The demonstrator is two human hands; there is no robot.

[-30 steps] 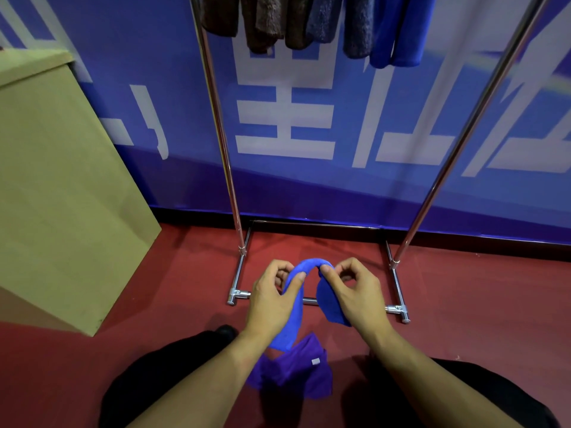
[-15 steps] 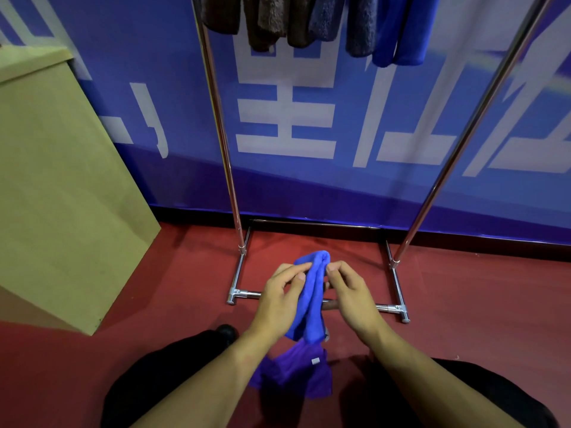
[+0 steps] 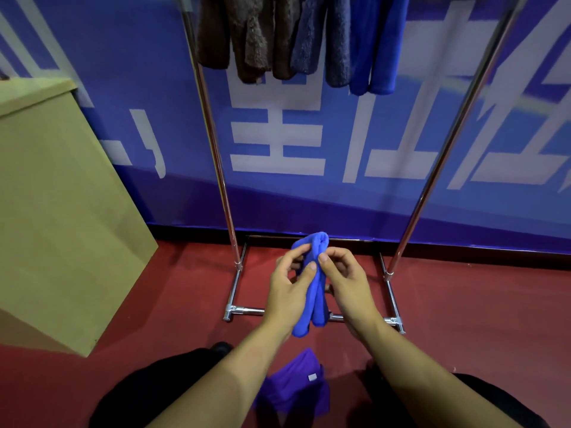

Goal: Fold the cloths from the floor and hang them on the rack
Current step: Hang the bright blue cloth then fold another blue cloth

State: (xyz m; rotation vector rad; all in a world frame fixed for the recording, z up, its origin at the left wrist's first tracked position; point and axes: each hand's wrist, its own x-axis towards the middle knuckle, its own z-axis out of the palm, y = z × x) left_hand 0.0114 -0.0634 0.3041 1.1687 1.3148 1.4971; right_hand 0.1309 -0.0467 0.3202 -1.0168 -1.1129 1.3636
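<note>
Both hands, left point(image 3: 289, 291) and right point(image 3: 347, 285), pinch the folded blue cloth point(image 3: 312, 285) between them; we should align its edges before draping it over the rack point(image 3: 213, 149).

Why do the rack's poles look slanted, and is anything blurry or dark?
Head view: the wide lens splays the rack poles outward, so that is distortion; the wall lettering at the far right smears; the hands and blue cloth are sharp; the purple cloth and the legs at the bottom lie in shadow.
</note>
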